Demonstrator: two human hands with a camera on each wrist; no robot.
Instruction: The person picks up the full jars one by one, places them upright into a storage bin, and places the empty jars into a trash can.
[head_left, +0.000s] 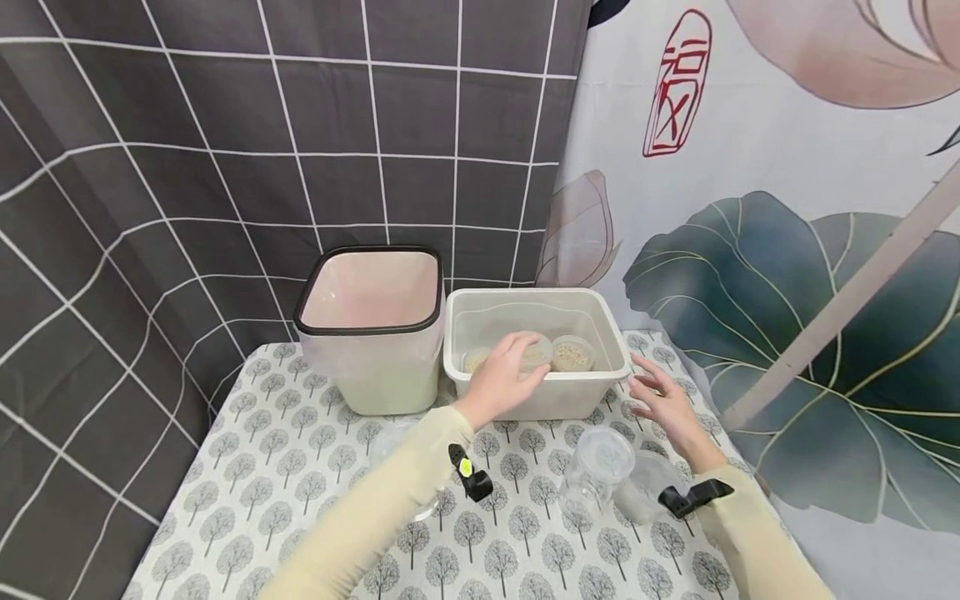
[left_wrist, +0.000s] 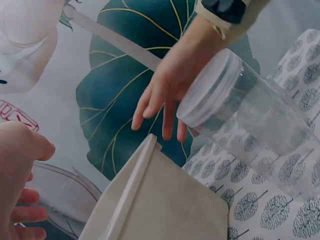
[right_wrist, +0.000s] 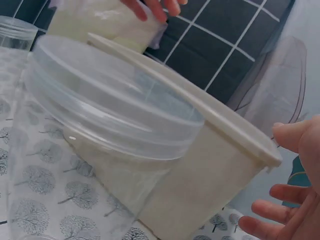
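My left hand (head_left: pixel 504 377) hovers over the front rim of a white plastic bin (head_left: pixel 551 408), its fingers loosely bent and nothing visible in its grasp. Inside the bin sit round clear tubs; one tub (head_left: pixel 573 354) shows pale beans or nuts, and another (head_left: pixel 536 353) is partly behind the left fingers. To the right of the bin, my right hand (head_left: pixel 667 408) is held in the air with fingers spread and holding nothing. Between the right forearm and the bin stands a clear lidded jar (head_left: pixel 600 467). A second clear jar (head_left: pixel 648 487) is beside it.
Left of the bin is a pinkish waste basket (head_left: pixel 375 375) with a black rim. Another clear jar (head_left: pixel 390 442) is partly hidden behind the left sleeve. A tree-patterned cloth (head_left: pixel 300 467) covers the table, with a gridded curtain (head_left: pixel 420 183) behind.
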